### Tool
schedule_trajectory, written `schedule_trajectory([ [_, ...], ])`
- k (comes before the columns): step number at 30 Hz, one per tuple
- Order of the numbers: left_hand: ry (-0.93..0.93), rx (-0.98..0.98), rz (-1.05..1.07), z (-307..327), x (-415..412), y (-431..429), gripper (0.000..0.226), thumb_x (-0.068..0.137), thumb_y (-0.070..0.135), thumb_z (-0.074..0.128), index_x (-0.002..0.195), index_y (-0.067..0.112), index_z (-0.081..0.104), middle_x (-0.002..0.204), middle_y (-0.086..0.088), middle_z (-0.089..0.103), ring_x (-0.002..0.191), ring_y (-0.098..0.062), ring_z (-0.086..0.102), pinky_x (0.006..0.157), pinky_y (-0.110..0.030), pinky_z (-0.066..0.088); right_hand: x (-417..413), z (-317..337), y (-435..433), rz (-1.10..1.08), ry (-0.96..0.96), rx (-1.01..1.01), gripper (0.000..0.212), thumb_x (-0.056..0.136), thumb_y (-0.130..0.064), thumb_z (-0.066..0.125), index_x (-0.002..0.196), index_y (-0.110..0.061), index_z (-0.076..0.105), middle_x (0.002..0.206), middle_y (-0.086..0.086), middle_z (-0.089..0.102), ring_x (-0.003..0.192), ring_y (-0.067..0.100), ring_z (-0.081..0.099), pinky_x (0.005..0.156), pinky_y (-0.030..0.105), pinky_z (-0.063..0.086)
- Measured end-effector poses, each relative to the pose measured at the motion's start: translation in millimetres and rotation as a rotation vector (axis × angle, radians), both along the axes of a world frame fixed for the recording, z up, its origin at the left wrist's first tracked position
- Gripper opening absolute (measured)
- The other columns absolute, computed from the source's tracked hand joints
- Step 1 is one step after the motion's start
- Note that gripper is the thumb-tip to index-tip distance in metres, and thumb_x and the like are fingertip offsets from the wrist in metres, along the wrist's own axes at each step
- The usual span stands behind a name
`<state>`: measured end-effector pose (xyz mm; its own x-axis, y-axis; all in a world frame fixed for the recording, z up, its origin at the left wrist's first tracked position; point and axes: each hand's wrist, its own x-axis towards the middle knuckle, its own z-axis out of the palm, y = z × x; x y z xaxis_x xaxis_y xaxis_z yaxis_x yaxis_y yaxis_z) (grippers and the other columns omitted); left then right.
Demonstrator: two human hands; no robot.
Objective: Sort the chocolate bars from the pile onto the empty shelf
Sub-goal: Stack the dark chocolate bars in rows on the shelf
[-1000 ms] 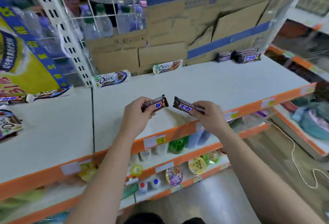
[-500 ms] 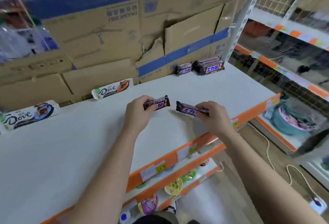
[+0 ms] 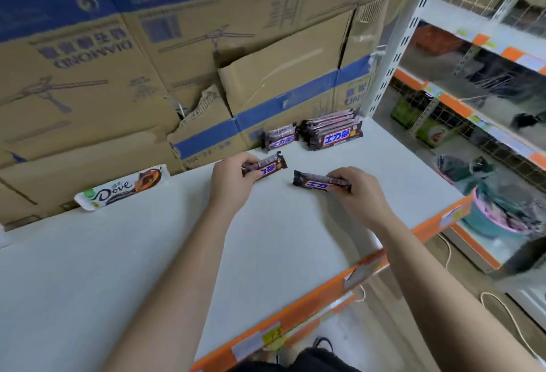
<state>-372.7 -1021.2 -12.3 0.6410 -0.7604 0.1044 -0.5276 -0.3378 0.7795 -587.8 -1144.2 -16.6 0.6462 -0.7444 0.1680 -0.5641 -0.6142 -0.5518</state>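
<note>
Brown wrapped chocolate bars [image 3: 331,132] stacked on white flat shelf [image 3: 118,268] already, one brown bar [image 3: 270,165] gripped in left hand [image 3: 233,185], another bar [image 3: 313,181] in right hand [image 3: 363,194], not yet placed.

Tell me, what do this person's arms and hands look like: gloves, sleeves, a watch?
Both are bare. The left hand and right hand wear no gloves, and no ring shows on the fingers. The left forearm and right forearm are uncovered to the picture's edge: no sleeve, watch or bracelet in view. A dark garment shows at the bottom edge.
</note>
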Motion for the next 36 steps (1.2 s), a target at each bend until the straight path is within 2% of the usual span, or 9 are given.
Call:
schedule_trajectory([
  [4, -0.113, 0.004, 0.037, -4, -7, -37, 0.02, 0.079, 0.013, 0.071, 0.099, 0.018, 0.069, 0.098, 0.0, 0.063, 0.087, -0.015, 0.054, 0.069, -0.021, 0.033, 1, -3, -38, 0.095, -0.017, 0.007, 0.015, 0.081, -0.009, 0.066, 0.094, -0.016, 0.068, 0.086, 0.0, 0.065, 0.079, 0.017, 0.055, 0.066, 0.024, 0.035],
  [10, -0.156, 0.027, 0.186, -6, -20, -77, 0.018, 0.077, 0.009, 0.072, 0.094, 0.012, 0.067, 0.1, -0.003, 0.061, 0.086, -0.018, 0.058, 0.072, -0.023, 0.039, 5, -3, -84, 0.302, -0.007, 0.059, 0.014, 0.082, -0.012, 0.067, 0.096, -0.017, 0.067, 0.087, 0.001, 0.065, 0.081, 0.018, 0.057, 0.071, 0.024, 0.04],
  [14, -0.158, 0.031, 0.279, -4, -24, -93, 0.019, 0.074, 0.006, 0.074, 0.091, 0.009, 0.065, 0.096, -0.002, 0.06, 0.079, -0.013, 0.052, 0.064, -0.016, 0.029, 7, -4, -101, 0.425, 0.014, 0.055, 0.013, 0.084, -0.019, 0.066, 0.097, -0.021, 0.066, 0.086, -0.006, 0.063, 0.08, 0.013, 0.054, 0.068, 0.021, 0.036],
  [18, -0.202, 0.008, 0.373, -9, -26, -100, 0.022, 0.069, 0.011, 0.079, 0.087, 0.011, 0.064, 0.094, -0.002, 0.055, 0.079, -0.017, 0.054, 0.064, -0.022, 0.029, 8, -3, -110, 0.513, 0.007, 0.02, 0.013, 0.084, -0.022, 0.065, 0.097, -0.023, 0.064, 0.086, -0.009, 0.064, 0.079, 0.011, 0.053, 0.067, 0.024, 0.039],
  [22, -0.222, 0.066, 0.427, -9, -28, -102, 0.028, 0.07, 0.023, 0.079, 0.089, 0.016, 0.061, 0.095, 0.001, 0.053, 0.083, -0.02, 0.056, 0.066, -0.03, 0.037, 13, 0, -114, 0.577, 0.029, -0.005, 0.014, 0.083, -0.027, 0.064, 0.098, -0.027, 0.062, 0.086, -0.012, 0.064, 0.081, 0.012, 0.055, 0.07, 0.03, 0.046],
  [26, -0.208, 0.082, 0.447, -3, -29, -84, 0.031, 0.076, 0.03, 0.074, 0.099, 0.02, 0.057, 0.104, 0.005, 0.054, 0.083, -0.015, 0.06, 0.065, -0.027, 0.036, 26, 6, -110, 0.599, 0.016, 0.049, 0.016, 0.083, -0.02, 0.066, 0.099, -0.023, 0.064, 0.09, -0.007, 0.067, 0.084, 0.015, 0.058, 0.073, 0.032, 0.047],
  [30, -0.258, 0.177, 0.478, -5, -20, -36, 0.019, 0.087, 0.024, 0.062, 0.106, 0.019, 0.061, 0.109, 0.003, 0.058, 0.093, -0.016, 0.061, 0.069, -0.026, 0.039, 53, 15, -94, 0.584, -0.058, 0.02, 0.021, 0.08, -0.015, 0.069, 0.101, -0.016, 0.067, 0.095, 0.0, 0.067, 0.088, 0.019, 0.059, 0.074, 0.029, 0.045],
  [32, -0.282, 0.201, 0.459, -11, -17, -7, 0.017, 0.089, 0.021, 0.059, 0.105, 0.019, 0.063, 0.108, 0.003, 0.061, 0.097, -0.016, 0.06, 0.073, -0.026, 0.041, 74, 19, -82, 0.585, -0.088, -0.018, 0.023, 0.077, -0.013, 0.071, 0.1, -0.013, 0.069, 0.093, 0.001, 0.065, 0.086, 0.02, 0.058, 0.072, 0.03, 0.045],
  [36, -0.413, 0.257, 0.417, -23, -8, 40, 0.015, 0.086, 0.023, 0.061, 0.1, 0.021, 0.067, 0.102, 0.002, 0.064, 0.096, -0.022, 0.057, 0.081, -0.034, 0.047, 115, 24, -53, 0.573, -0.129, -0.111, 0.024, 0.072, -0.016, 0.072, 0.096, -0.015, 0.071, 0.09, 0.0, 0.064, 0.084, 0.02, 0.058, 0.067, 0.025, 0.036],
])
